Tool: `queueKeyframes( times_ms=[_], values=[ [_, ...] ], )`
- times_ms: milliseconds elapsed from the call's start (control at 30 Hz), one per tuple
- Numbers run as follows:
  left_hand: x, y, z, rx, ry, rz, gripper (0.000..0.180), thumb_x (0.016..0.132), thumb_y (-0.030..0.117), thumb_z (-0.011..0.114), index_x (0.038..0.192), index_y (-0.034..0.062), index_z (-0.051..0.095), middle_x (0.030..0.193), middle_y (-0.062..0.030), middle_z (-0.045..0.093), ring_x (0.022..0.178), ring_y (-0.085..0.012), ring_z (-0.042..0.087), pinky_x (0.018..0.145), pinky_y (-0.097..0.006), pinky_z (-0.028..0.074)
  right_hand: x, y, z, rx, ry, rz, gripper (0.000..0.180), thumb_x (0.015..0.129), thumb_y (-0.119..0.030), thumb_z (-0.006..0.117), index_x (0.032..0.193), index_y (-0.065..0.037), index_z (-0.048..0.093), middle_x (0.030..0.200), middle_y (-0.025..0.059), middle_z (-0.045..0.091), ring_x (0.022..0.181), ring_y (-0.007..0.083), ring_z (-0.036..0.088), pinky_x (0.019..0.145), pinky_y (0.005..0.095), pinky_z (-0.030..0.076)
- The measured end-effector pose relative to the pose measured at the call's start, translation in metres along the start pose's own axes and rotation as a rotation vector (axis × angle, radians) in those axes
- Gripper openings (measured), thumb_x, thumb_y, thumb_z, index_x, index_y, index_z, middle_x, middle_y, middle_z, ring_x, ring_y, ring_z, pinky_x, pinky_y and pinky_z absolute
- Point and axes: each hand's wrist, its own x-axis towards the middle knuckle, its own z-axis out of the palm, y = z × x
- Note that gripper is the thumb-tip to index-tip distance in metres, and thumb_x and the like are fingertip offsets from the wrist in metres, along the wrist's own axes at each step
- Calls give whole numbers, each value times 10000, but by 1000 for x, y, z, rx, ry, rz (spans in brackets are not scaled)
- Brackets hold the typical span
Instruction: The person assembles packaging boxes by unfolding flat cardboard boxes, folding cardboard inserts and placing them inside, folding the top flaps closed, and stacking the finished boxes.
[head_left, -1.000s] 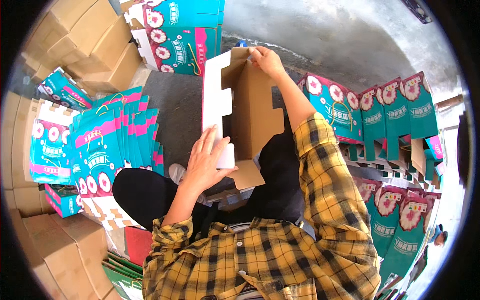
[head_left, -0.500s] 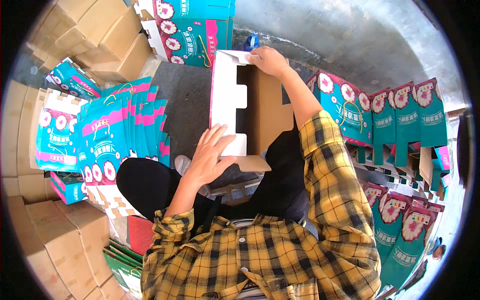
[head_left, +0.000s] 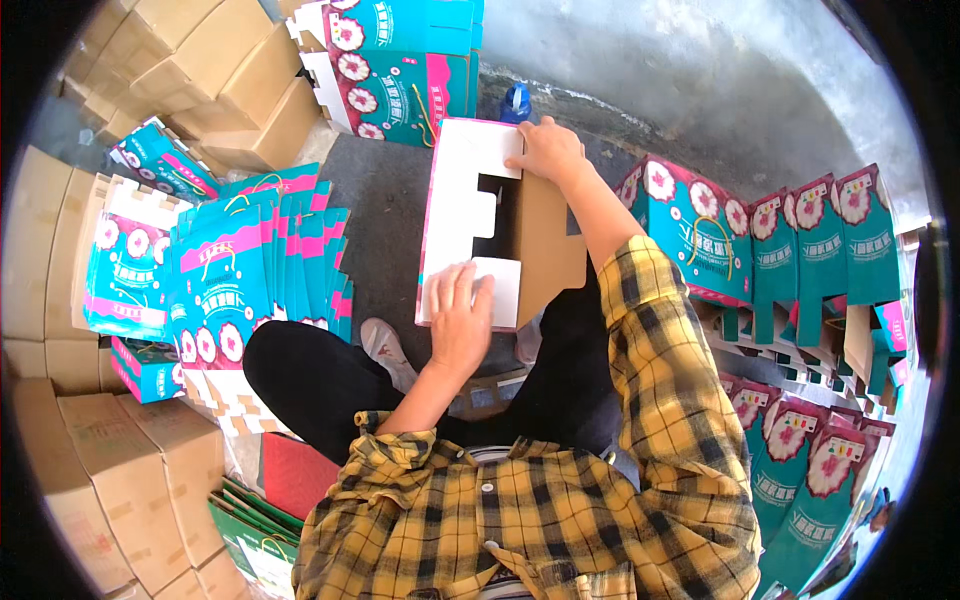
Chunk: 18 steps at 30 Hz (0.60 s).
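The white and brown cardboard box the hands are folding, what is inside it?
Inside the white and brown cardboard box only bare brown card and a dark shadowed gap show. The left hand presses the near white flap and the right hand covers the far edge, so deeper inside stays hidden.

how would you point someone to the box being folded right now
Start from the person in the yellow plaid shirt and follow both arms forward. The left hand and right hand press on a carton above the lap. Unlike the teal flowered cartons around it, it shows its plain white and brown inside.
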Motion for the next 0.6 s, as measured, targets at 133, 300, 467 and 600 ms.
queueKeyframes(
  times_ms=[133,300,467,600],
  values=[
    [1,29,-20,-308,-79,-35,574,687,333,745,1117,6,551,1248,-211,461,1181,-383,412,1025,-528,267,-2,1,0,15,37,-1,617,694,-495,699,1140,-84,584,1095,183,562,1008,336,596,826,413,510],
    [-13,24,-6,-132,-52,-55,405,747,152,623,1104,-24,550,1205,-199,505,1170,-353,442,1019,-516,287,-1,5,1,11,48,-1,573,729,-512,645,1102,-78,615,1055,171,610,988,319,611,826,406,506],
    [-35,-23,-34,-93,-134,-123,304,755,63,531,1039,-34,580,1171,-155,551,1166,-303,475,1012,-474,321,-6,13,-13,67,-267,-85,498,842,-465,477,937,-19,677,1006,182,656,952,347,619,836,436,480],
    [-38,-59,-54,-226,-117,-273,234,889,144,492,1008,-32,589,1079,-162,601,1084,-331,529,974,-434,357,3,16,-13,303,-422,-20,519,885,-454,429,913,3,673,980,209,650,936,382,609,827,471,464]
  ],
)
